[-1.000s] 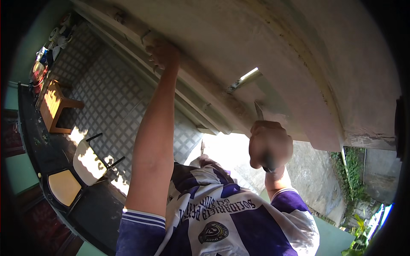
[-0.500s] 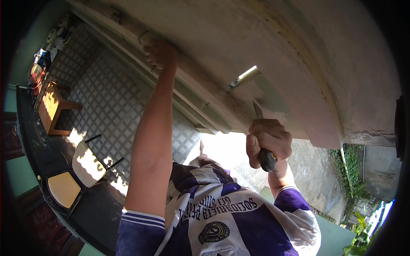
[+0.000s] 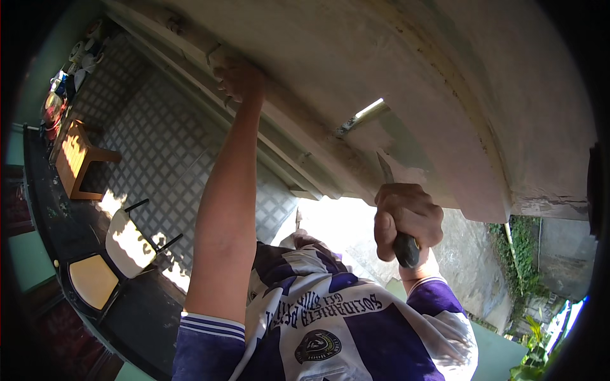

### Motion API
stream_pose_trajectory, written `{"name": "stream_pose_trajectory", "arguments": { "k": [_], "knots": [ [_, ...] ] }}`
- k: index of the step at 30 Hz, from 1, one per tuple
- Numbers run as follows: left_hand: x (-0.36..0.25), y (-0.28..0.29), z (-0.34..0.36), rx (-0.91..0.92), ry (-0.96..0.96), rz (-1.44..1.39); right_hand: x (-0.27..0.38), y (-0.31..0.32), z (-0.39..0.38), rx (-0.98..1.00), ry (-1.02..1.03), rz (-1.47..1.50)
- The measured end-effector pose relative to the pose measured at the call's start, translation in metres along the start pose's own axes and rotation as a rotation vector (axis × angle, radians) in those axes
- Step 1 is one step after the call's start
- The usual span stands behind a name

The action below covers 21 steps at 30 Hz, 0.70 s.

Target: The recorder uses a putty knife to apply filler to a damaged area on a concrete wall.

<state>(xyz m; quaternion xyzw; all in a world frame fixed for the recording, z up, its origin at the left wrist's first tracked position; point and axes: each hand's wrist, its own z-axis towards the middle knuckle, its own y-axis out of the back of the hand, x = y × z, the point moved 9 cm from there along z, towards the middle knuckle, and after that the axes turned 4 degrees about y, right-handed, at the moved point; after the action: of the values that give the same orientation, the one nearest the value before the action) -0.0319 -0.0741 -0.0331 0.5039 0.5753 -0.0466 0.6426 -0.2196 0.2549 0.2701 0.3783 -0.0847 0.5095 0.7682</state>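
My right hand is closed around the dark handle of a putty knife. Its pointed-looking metal blade rises from the fist toward the pale overhead panel, near a light, smeared patch. I cannot tell whether the tip touches the surface. A bright slot opens in the panel, up and left of the blade. My left hand reaches high, its fingers curled over the edge of a long pale beam; the shaded fingertips are only partly visible.
A tiled floor lies below on the left, with a wooden stool, a pale chair and a dark chair with a yellowish seat. Clutter is piled at the far left. Climbing plants cover a wall at right.
My right hand and the putty knife have shifted slightly right and down, away from the slot. The left hand has stayed on the beam.
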Motion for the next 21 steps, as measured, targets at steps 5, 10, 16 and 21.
{"name": "stream_pose_trajectory", "arguments": {
  "k": [5,10,16,21],
  "knots": [
    [-0.020,0.001,-0.042,0.089,0.093,-0.138,-0.015,0.004,-0.013,0.002,-0.008,-0.018],
    [-0.002,-0.003,-0.004,-0.055,-0.042,0.018,-0.008,-0.013,-0.002,0.138,0.067,-0.039],
    [-0.006,-0.010,-0.012,-0.015,-0.006,0.019,-0.010,0.004,-0.011,0.050,-0.001,-0.064],
    [-0.012,-0.012,-0.021,0.059,-0.002,-0.017,-0.024,0.009,-0.024,0.093,-0.068,-0.104]
  ]
}}
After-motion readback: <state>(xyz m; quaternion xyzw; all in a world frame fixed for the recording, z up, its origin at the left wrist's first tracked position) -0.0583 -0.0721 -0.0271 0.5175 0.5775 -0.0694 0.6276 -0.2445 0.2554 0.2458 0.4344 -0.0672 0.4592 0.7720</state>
